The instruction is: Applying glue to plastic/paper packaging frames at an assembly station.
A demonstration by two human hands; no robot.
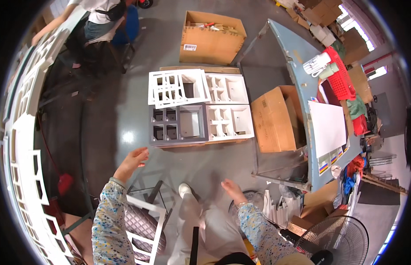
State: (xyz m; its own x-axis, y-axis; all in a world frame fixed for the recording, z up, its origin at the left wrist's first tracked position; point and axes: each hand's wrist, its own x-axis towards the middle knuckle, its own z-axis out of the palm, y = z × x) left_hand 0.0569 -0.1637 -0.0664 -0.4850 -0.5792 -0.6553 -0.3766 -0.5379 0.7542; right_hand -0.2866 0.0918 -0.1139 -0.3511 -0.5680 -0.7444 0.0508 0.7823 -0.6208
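My left hand (132, 164) is in the air just short of a stack of moulded trays, its fingers loosely bent and apart with nothing in them. Lower and to the right, my right hand (233, 192) hangs in front of my body, half-open, and no object shows in it. Nearest to the left hand is a dark grey compartment tray (186, 105). Right of it lies a white compartment tray (229, 107), with another white tray (235, 78) behind. White cut-out frames (194, 75) overlap at the back left of the stack.
A cardboard box (201, 42) stands beyond the stack; an open box (269, 119) is right of it. The blue-grey table (291, 57) holds a red basket (340, 73). Below are a quilted chair (146, 227) and a fan (333, 240). White frames (26, 176) line the left; a person (101, 20) is behind.
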